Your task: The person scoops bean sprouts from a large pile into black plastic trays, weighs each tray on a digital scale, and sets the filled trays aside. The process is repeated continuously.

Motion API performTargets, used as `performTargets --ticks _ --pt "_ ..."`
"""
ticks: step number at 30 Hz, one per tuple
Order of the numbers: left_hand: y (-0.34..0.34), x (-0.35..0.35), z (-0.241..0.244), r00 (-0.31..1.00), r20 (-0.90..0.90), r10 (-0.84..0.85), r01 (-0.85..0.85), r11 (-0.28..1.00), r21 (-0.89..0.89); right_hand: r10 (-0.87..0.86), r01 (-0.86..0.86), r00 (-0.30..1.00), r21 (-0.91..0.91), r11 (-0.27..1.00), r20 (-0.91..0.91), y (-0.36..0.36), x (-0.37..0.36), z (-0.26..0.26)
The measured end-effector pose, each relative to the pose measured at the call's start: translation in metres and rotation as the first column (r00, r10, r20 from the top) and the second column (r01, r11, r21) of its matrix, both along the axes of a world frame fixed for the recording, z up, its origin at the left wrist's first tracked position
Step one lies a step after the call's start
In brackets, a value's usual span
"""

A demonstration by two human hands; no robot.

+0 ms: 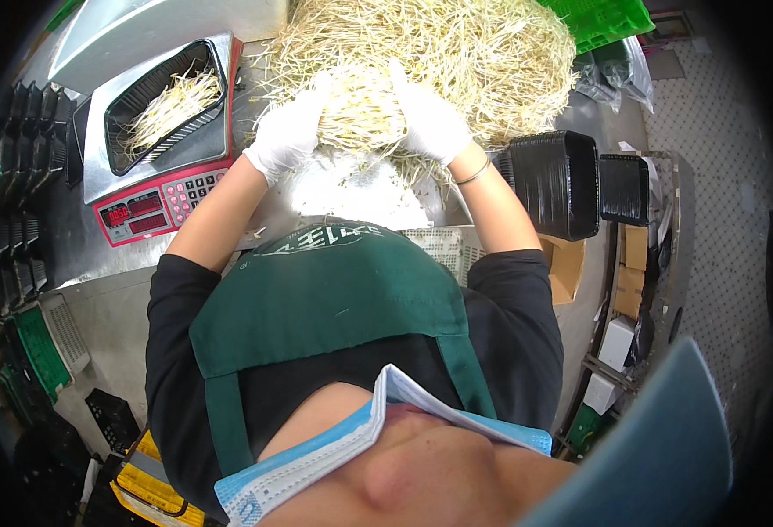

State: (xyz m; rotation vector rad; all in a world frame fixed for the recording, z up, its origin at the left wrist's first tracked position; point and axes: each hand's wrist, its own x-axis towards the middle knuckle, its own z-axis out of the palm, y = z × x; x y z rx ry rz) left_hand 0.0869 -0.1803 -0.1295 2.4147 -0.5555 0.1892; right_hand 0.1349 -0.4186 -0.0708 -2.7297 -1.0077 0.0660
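A large heap of bean sprouts (491, 59) covers the far middle of the metal table. At its near edge, my left hand (287, 135) and my right hand (431, 122), both in white gloves, clasp a bundle of sprouts (362, 112) between them from either side. Left of my hands, a black plastic tray (119, 112) holding a smaller portion of sprouts rests on the steel plate of a red digital scale (137, 214), whose display is lit. Loose sprout bits lie on the wet tabletop (333, 191) in front of me.
Nested black trays (554, 184) stand at the right, with another stack (623, 190) beyond them. More black trays (24, 151) line the far left. A white foam box (162, 33) sits behind the scale. A green plastic crate (600, 23) and clear plastic bags (626, 69) are at the back right.
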Motion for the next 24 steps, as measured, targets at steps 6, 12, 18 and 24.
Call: performTargets --ticks 6,12,18,24 --pt "-0.003 -0.009 -0.025 0.999 0.049 0.018 -0.025 0.989 0.145 0.059 -0.060 0.998 -0.388 0.920 -0.013 0.000 0.006 0.032" --pt "0.019 -0.042 -0.009 0.984 -0.098 -0.151 0.151 0.988 -0.003 -0.040 0.038 0.999 -0.094 0.995 -0.021 -0.048 0.039 0.036" --pt "-0.033 -0.031 -0.010 0.994 0.014 -0.112 0.090 0.864 0.495 0.004 0.163 0.917 0.384 0.909 -0.400 -0.003 0.044 -0.082" --pt "0.008 -0.054 -0.023 0.990 0.058 0.127 -0.140 0.904 0.404 0.030 0.304 0.724 0.358 0.883 -0.689 -0.006 0.047 -0.054"
